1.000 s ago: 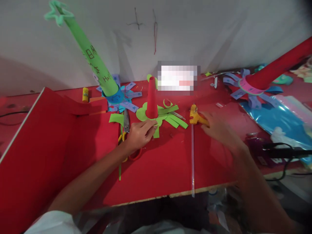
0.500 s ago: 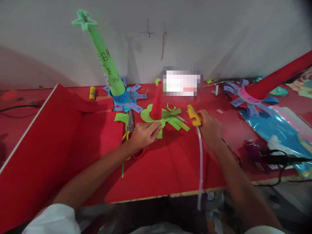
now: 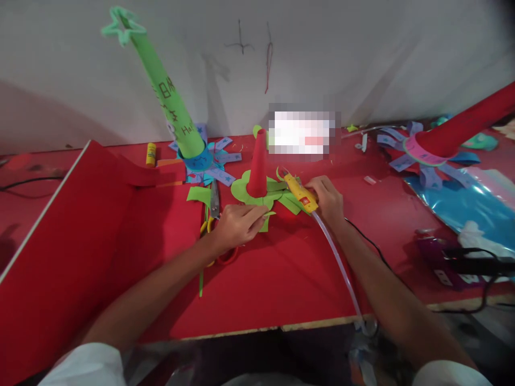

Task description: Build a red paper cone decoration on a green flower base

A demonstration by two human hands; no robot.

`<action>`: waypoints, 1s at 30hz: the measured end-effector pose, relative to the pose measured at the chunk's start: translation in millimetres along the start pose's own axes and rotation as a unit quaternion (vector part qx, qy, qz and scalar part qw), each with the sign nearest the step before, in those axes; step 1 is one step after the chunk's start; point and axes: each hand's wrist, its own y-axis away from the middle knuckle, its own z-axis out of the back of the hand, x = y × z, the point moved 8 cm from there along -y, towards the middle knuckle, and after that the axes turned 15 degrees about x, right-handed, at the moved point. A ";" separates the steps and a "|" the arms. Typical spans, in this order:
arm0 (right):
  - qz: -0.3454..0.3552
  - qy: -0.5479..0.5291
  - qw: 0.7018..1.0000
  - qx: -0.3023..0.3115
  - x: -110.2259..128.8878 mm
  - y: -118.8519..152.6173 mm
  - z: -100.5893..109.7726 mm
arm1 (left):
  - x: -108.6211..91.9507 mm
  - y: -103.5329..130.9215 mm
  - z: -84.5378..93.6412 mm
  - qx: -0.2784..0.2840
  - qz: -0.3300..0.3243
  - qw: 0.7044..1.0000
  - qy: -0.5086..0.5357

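My right hand point(image 3: 328, 201) is closed around a yellow hot glue gun point(image 3: 300, 192), its nozzle pointing up and left. A long clear glue stick point(image 3: 340, 262) trails from the gun's back end past the table's front edge. Between the fingertips of my left hand point(image 3: 239, 228), which is closed, is a small green paper strip point(image 3: 269, 214). Just beyond it stands a red paper cone point(image 3: 257, 171) on a green petal-shaped paper base point(image 3: 239, 188). Loose green paper strips point(image 3: 290, 202) lie partly under the gun. Scissors point(image 3: 215, 199) are partly hidden behind my left hand.
A tall green paper tube point(image 3: 171, 102) with a star on top stands at the back left, beside a glue stick tube point(image 3: 151, 155). A large red board point(image 3: 52, 241) leans at the left. To the right are a red tube point(image 3: 466, 128) and blue plastic packaging point(image 3: 450, 206).
My right hand has brought the glue gun leftward, closer to my left hand and the green strips. The gun now tilts further left. My left hand has stayed nearly in place.
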 end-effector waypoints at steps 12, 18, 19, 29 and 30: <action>0.100 0.091 0.982 0.131 32.5 0.8 -26.1 | -22.8 0.5 -0.8 0.032 -0.108 0.994 -0.019; 0.116 0.133 0.974 0.139 42.6 -1.3 -34.3 | -27.9 -0.2 -1.0 0.038 -0.125 0.991 -0.034; 0.115 0.137 0.974 0.140 43.6 -1.9 -35.0 | -28.1 -0.7 -0.4 0.038 -0.124 0.991 -0.036; 0.100 0.166 0.975 0.107 44.7 -6.6 -37.0 | -23.3 -1.8 -0.4 0.044 -0.100 0.993 -0.036; 0.098 0.158 0.977 0.108 44.1 -6.6 -37.0 | -23.1 -2.1 -0.9 0.046 -0.098 0.993 -0.036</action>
